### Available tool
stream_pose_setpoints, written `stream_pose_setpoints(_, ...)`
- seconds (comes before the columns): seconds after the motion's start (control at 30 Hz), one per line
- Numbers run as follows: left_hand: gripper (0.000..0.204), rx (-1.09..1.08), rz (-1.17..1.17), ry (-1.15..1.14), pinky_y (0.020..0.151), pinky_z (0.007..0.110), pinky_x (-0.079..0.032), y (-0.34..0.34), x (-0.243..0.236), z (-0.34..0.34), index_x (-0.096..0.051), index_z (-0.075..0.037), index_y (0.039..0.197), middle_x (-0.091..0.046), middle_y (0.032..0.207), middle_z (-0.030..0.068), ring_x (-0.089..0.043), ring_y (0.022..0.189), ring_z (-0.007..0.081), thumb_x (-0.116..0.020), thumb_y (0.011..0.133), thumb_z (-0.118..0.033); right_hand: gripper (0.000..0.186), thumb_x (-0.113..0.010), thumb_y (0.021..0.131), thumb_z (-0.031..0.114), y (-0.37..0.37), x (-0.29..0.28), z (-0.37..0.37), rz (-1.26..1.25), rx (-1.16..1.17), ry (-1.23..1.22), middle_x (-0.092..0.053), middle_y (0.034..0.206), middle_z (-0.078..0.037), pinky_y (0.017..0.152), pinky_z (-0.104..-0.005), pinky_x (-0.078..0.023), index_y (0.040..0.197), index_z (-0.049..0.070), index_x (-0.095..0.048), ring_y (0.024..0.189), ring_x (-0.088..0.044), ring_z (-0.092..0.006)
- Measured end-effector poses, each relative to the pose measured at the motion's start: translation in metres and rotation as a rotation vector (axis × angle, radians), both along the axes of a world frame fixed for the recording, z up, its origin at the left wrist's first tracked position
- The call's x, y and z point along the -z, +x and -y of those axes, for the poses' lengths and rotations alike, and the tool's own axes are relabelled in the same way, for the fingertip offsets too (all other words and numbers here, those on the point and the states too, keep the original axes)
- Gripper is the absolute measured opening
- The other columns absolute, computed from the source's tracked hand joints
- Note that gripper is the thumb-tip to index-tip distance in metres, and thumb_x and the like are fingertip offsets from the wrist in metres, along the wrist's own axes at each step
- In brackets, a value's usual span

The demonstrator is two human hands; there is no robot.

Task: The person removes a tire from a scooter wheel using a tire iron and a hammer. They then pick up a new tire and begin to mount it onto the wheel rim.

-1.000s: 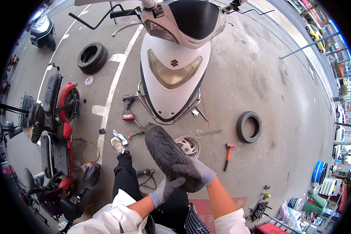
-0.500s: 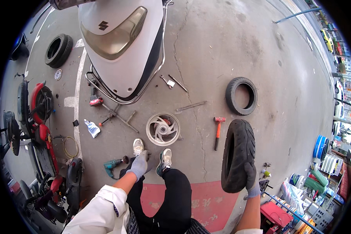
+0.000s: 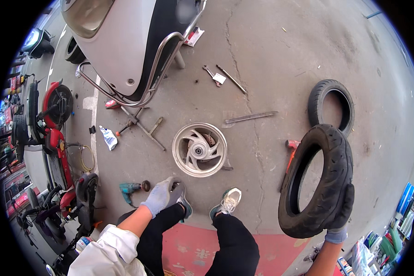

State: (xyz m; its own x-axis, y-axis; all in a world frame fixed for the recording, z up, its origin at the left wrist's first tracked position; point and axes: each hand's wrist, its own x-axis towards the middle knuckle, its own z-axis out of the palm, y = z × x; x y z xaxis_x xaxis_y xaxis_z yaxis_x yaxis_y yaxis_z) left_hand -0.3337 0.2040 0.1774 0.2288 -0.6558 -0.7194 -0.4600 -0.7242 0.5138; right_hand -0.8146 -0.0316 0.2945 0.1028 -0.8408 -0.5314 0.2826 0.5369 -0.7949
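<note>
My right hand (image 3: 342, 214), in a grey work glove, grips a black scooter tyre (image 3: 338, 158) by its tread at the lower right. The tyre stands tilted, its opening turned to the left. My left hand (image 3: 161, 195), also gloved, hangs over my leg near a shoe, fingers loosely curled with a gap at the thumb and nothing visible in them. Ahead of my feet a silver spoked wheel rim (image 3: 199, 150) lies flat on the ground. A second tyre (image 3: 315, 103) lies beyond the held one, which partly overlaps it in view.
A red-headed hammer (image 3: 291, 146) lies partly behind the held tyre. Ahead are a flat metal bar (image 3: 253, 117), a wrench (image 3: 209, 71) and a rod (image 3: 231, 79). A teal drill (image 3: 129, 188) and a T-shaped tool (image 3: 145, 129) lie left. A white scooter (image 3: 124, 46) stands ahead.
The view has shifted and turned. My feet have moved apart, with one shoe now farther right. The tyre in my right hand has tipped, showing more of its opening.
</note>
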Motion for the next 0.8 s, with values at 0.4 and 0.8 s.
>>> stream_pose_setpoints(0.4,0.068,0.388,-0.058,-0.190,0.098,0.048,-0.048,-0.078,0.192,0.041,-0.050,0.005,0.132,-0.062,0.121,0.0301,-0.062,0.113,0.0440,-0.069,0.086,-0.042,0.051,-0.049,0.103,0.042,0.085,0.144,0.081,0.179,-0.151,0.012,-0.063,0.133,-0.012,0.103,-0.0395,-0.050,0.138,0.005,-0.055,0.118,-0.062,-0.0238)
stream_pose_setpoints(0.8,0.032,0.319,-0.012,0.018,0.097,0.050,-0.048,-0.093,0.234,0.040,-0.055,0.006,0.115,-0.066,0.109,0.0345,-0.063,0.111,0.0473,-0.047,0.090,-0.010,0.073,-0.065,0.092,0.042,0.148,0.131,0.009,-1.481,-0.070,-0.628,-0.058,0.130,-0.031,0.103,-0.0430,-0.044,0.140,-0.010,-0.044,0.122,-0.057,-0.0409)
